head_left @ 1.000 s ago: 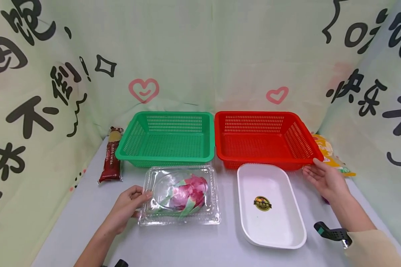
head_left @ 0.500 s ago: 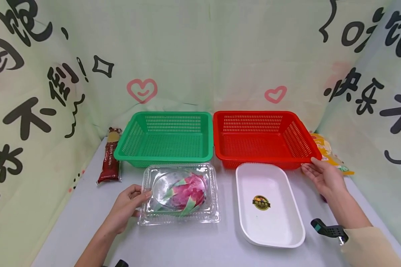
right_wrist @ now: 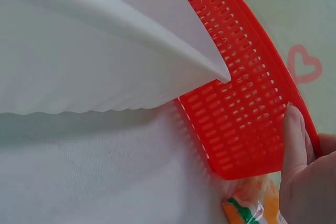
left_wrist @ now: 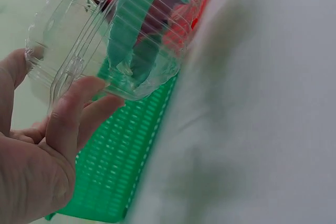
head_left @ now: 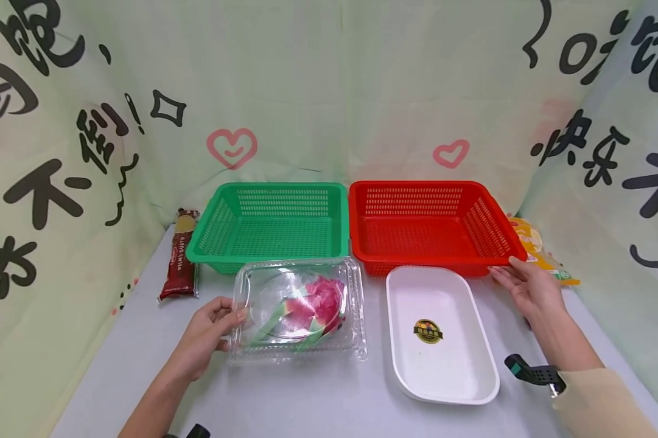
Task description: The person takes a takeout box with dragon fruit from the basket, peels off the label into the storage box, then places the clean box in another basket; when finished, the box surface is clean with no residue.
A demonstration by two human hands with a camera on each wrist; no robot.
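My left hand [head_left: 205, 337] pinches the left edge of a clear plastic clamshell box [head_left: 257, 304], thumb on top and fingers beneath. Inside lies a pink dragon fruit [head_left: 320, 304] with green scales. The box is tipped, its far edge raised in front of the green basket [head_left: 285, 237]; in the left wrist view the clamshell box [left_wrist: 63, 51] appears held off the table. At the right, my right hand [head_left: 534, 292] holds the front right corner of the red basket [head_left: 438, 261]. In the right wrist view, the thumb of the right hand [right_wrist: 310, 182] lies against the outer wall below the rim.
A white tray [head_left: 444, 365] with a round black-and-gold sticker stands before the red basket. Left of the green basket lies a dark red snack packet [head_left: 181, 261]. A yellow packet [head_left: 537, 246] is partly hidden behind my right hand. Printed cloth walls [head_left: 307, 91] enclose the table.
The clamshell box has risen slightly and tilted, its far edge coming up over the green basket's front. The dragon fruit has shifted with it. My right hand stays on the red basket.
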